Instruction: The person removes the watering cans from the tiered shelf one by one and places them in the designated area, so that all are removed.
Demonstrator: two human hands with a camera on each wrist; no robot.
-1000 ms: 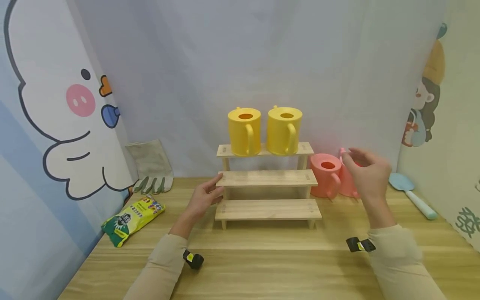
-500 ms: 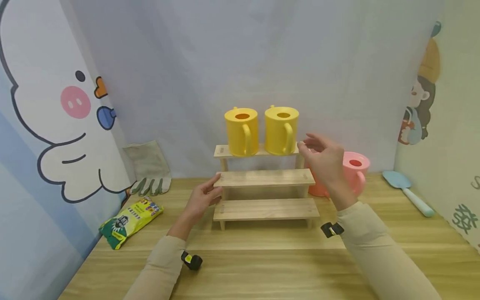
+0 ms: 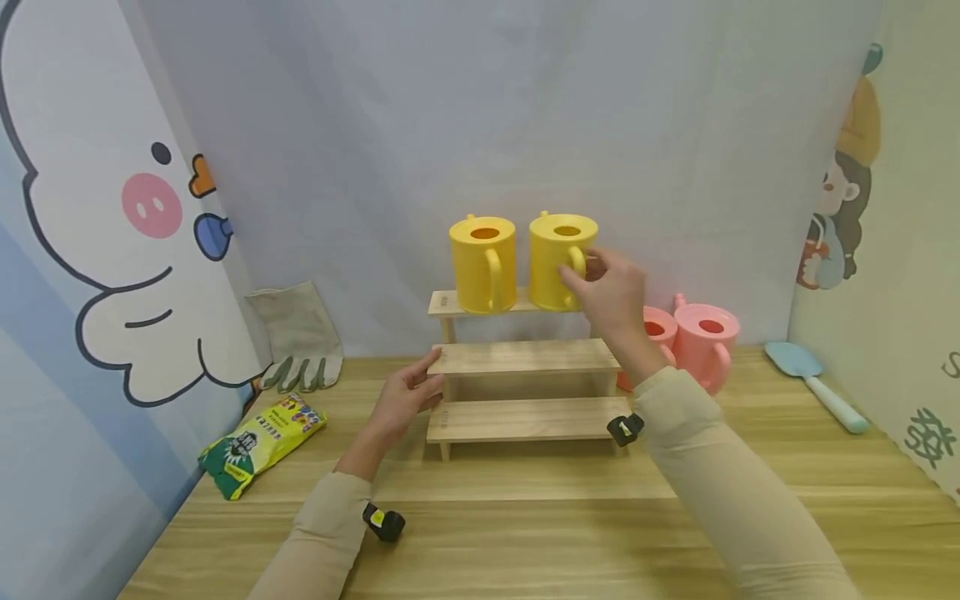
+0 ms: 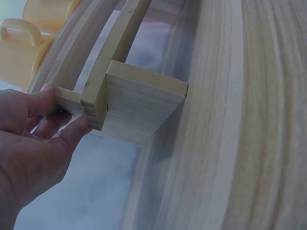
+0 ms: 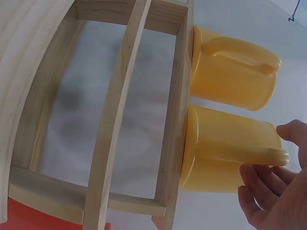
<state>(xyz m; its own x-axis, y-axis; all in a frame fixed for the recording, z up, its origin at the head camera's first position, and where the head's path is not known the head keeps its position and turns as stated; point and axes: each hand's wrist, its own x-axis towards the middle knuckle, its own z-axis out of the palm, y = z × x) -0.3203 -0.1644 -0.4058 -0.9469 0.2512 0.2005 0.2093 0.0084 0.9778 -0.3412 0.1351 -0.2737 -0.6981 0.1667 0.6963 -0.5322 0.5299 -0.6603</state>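
Observation:
A three-step wooden display stand (image 3: 525, 357) stands on the table. Two yellow watering cans (image 3: 482, 275) are upright side by side on its top step, handles facing me. My right hand (image 3: 617, 302) is at the right-hand yellow watering can (image 3: 551, 262), thumb on one side of its handle and fingers curled on the other. In the right wrist view, the fingers close about that handle (image 5: 259, 155). My left hand (image 3: 401, 406) grips the left end of the middle step, fingers bent around the board's end (image 4: 69, 98) in the left wrist view.
Two pink watering cans (image 3: 705, 333) stand on the table right of the stand, one partly behind my right wrist. A pale blue toy shovel (image 3: 813, 383) lies farther right. At left are a grey work glove (image 3: 296, 333) and a yellow-green packet (image 3: 262, 442).
My right hand has left the pink watering cans and moved left and up to the right yellow can's handle. My left hand keeps its place on the stand.

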